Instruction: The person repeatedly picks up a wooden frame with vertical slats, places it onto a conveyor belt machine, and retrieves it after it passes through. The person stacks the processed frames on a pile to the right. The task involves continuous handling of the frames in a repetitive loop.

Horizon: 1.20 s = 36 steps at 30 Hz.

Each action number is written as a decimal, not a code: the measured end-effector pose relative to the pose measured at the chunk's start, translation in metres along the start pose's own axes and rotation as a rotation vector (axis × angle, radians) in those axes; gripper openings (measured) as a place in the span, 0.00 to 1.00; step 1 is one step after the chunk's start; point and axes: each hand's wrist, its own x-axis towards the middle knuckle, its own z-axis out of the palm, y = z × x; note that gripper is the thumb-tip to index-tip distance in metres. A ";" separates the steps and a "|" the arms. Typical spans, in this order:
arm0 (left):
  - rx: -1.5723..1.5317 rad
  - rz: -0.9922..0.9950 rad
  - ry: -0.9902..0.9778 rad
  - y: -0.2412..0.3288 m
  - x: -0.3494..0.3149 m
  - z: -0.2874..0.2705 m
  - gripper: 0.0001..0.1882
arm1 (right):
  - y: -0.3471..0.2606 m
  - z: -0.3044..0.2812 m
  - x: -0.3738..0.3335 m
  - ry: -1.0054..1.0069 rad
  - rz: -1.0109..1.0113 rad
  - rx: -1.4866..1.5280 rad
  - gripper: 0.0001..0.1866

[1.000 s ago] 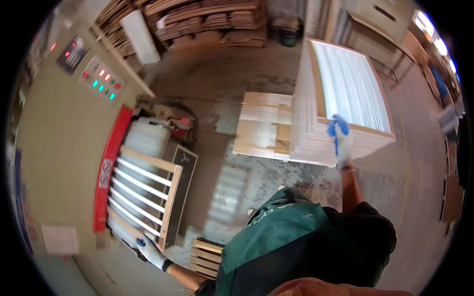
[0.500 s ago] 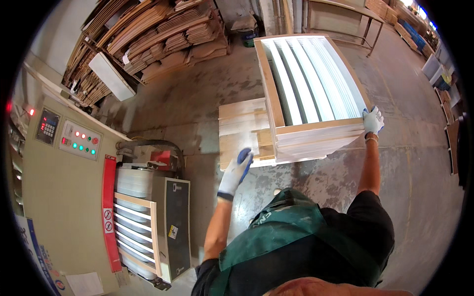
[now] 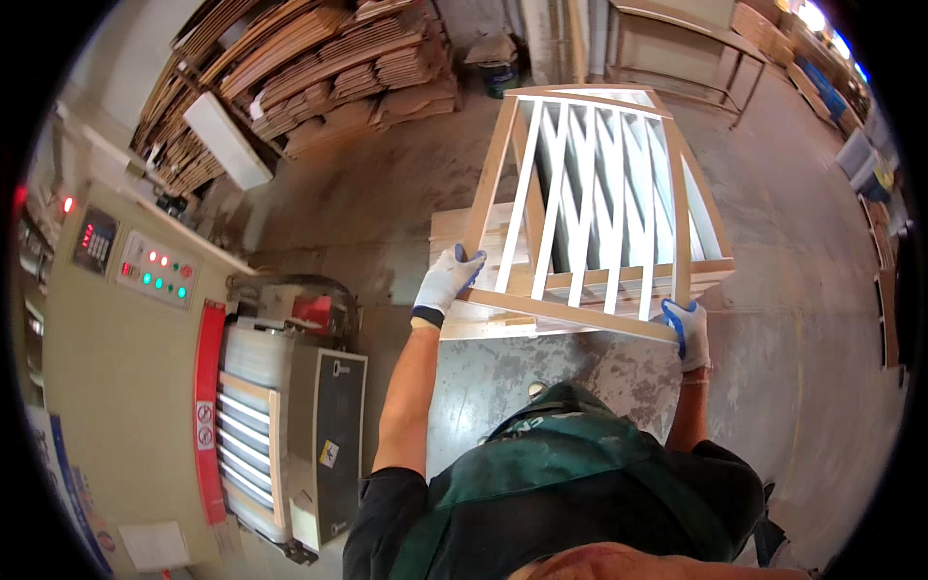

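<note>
A slatted wooden frame (image 3: 568, 313) with brown edges and white slats is held tilted in front of me, its far end over a stack of like frames (image 3: 710, 275). My left hand (image 3: 449, 279), in a white and blue glove, grips its near left corner. The near right corner is gripped by my right hand (image 3: 687, 333), gloved the same way. Both hands are closed round the brown edge. Under the stack, a pale wooden platform (image 3: 454, 227) sticks out to the left. The held frame partly hides the stack.
To my left stands a beige machine (image 3: 145, 387) with a lit control panel (image 3: 155, 271). Another slatted frame (image 3: 275, 454) lies on its roller end. Piled boards (image 3: 358, 68) stand at the back left. A table (image 3: 686, 34) is at the far right.
My left hand has moved from free air to the frame's left corner. The top frame has come off the stack, pulled toward me and tilted. My right hand has moved nearer and left.
</note>
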 end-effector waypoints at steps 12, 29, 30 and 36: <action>-0.220 -0.198 0.441 -0.095 -0.237 0.006 0.21 | -0.015 0.040 -0.050 -0.438 -0.078 0.263 0.12; -0.608 -0.748 1.256 -0.151 -0.542 0.079 0.12 | -0.111 0.280 -0.177 -1.394 -0.372 0.009 0.17; -0.647 -0.758 1.287 -0.147 -0.550 0.081 0.12 | -0.117 0.290 -0.189 -1.419 -0.403 -0.052 0.16; -0.599 -0.855 1.384 -0.145 -0.583 0.083 0.13 | -0.110 0.341 -0.234 -1.551 -0.492 -0.128 0.16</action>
